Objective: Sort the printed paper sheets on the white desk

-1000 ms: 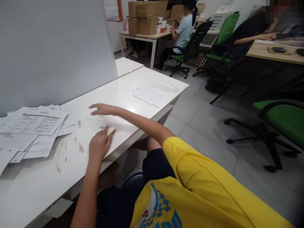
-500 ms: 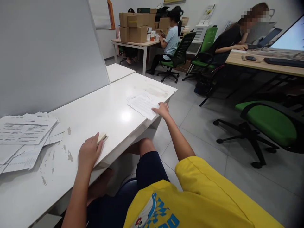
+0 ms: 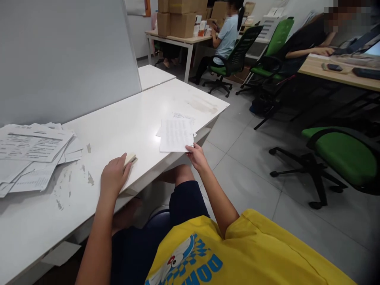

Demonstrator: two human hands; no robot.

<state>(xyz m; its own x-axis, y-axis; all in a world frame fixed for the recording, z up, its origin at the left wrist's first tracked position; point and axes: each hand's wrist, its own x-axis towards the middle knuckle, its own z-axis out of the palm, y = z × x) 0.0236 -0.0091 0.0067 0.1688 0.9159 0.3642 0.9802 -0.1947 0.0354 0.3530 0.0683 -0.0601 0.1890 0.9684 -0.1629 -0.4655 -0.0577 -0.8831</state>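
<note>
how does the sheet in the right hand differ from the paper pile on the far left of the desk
The sheet is a thin, flat set pinched at its near corner by the right hand and sits at the desk's front edge; the paper pile is a thick, fanned, untidy heap that no hand touches, lying back by the partition. Both are white printed paper on the white desk.

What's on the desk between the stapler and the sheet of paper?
Nothing: in the head view, bare white desk lies between the stapler and the sheet.
</note>
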